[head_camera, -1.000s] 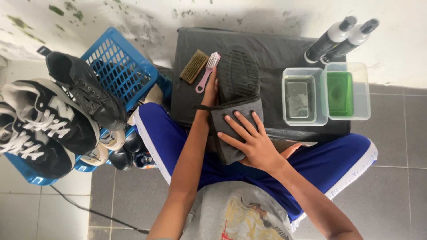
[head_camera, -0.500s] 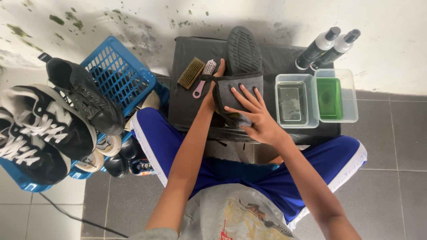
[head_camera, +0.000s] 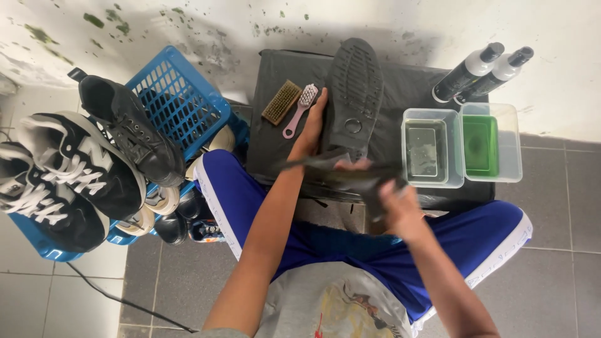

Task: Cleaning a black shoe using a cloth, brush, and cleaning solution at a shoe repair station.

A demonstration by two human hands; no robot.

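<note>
Left hand: fingers flat along the side of the black shoe, steadying it.
Right hand: closed on a dark cloth, blurred.
Shoe position: sole-up on the dark worktop, just beside the pink brush.
Axis: long axis runs away from the person; which end is the toe I cannot tell.
Risk: the clear water tub sits near the right hand; a wide swing of the cloth could tip it.
</note>
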